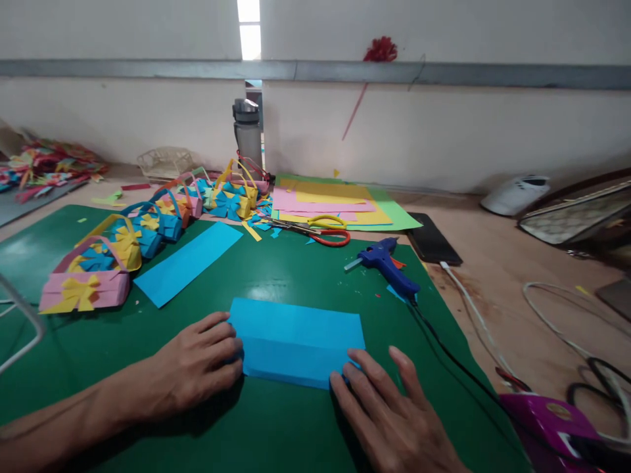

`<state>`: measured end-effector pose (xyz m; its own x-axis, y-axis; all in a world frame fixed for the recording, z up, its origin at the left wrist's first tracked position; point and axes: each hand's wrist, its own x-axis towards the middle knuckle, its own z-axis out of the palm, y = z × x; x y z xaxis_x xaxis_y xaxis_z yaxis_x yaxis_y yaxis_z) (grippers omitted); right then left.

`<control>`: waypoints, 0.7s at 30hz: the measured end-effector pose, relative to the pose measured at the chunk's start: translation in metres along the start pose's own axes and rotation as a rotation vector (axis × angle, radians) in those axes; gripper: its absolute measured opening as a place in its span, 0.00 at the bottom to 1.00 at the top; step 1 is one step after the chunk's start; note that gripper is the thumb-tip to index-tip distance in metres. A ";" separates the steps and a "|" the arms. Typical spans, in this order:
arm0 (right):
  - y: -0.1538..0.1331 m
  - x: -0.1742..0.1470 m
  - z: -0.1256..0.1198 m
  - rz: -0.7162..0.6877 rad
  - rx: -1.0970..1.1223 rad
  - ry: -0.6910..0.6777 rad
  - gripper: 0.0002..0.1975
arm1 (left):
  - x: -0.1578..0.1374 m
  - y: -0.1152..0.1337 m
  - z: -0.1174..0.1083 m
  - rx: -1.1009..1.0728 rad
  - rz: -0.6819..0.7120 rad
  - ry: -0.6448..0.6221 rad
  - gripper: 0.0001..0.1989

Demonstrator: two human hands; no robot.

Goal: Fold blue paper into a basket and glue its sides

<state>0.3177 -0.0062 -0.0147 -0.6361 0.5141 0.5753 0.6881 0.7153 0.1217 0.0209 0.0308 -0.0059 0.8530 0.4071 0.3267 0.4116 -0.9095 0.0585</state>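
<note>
A blue sheet of paper [296, 341] with a crease running along its length lies on the green mat in front of me. At its left edge is my left hand [197, 361], fingers bent and close together on the paper; its thumb is hidden. My right hand [389, 407] touches the lower right corner with its fingertips, the fingers stretched and spread. Beyond my left hand lies a second blue paper strip [190, 263], flat and slanted.
Small paper baskets with bows [86, 289] line the left. Scissors [320, 230] lie before stacked coloured paper [335, 200]. A blue glue gun [387, 266] trails its black cord past my right hand. A phone [434, 240] and a water bottle [247, 138] stand farther back.
</note>
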 end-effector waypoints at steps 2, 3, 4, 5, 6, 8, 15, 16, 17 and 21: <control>0.002 -0.002 -0.001 0.006 -0.033 0.014 0.20 | -0.001 -0.001 0.000 0.008 -0.010 -0.002 0.13; 0.003 -0.002 -0.001 0.005 -0.042 0.018 0.20 | -0.001 -0.001 -0.001 0.010 -0.015 -0.012 0.14; 0.004 -0.002 -0.002 0.002 -0.047 0.018 0.19 | -0.002 -0.001 -0.001 0.013 -0.020 -0.022 0.14; 0.005 -0.002 -0.002 -0.001 -0.055 0.005 0.19 | -0.003 -0.001 -0.001 0.017 -0.026 -0.030 0.14; 0.006 -0.001 -0.003 0.000 -0.066 -0.013 0.19 | -0.003 -0.001 -0.001 0.023 -0.034 -0.036 0.15; 0.007 0.000 -0.006 -0.008 -0.093 -0.056 0.19 | -0.005 -0.001 0.000 0.033 -0.046 -0.035 0.14; 0.003 0.004 -0.013 0.045 -0.048 -0.160 0.15 | -0.004 0.002 0.000 0.009 -0.071 -0.031 0.11; 0.002 0.004 -0.013 0.064 -0.036 -0.165 0.15 | -0.004 0.003 0.000 0.004 -0.081 -0.038 0.10; 0.002 0.004 -0.012 0.078 -0.026 -0.174 0.15 | -0.004 0.003 0.000 -0.002 -0.092 -0.047 0.11; 0.000 0.003 -0.010 0.051 0.021 -0.206 0.16 | -0.005 0.001 0.004 -0.014 -0.140 0.000 0.15</control>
<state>0.3194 -0.0093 -0.0043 -0.6605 0.6341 0.4021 0.7149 0.6948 0.0785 0.0182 0.0278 -0.0111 0.7878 0.5297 0.3143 0.5217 -0.8451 0.1166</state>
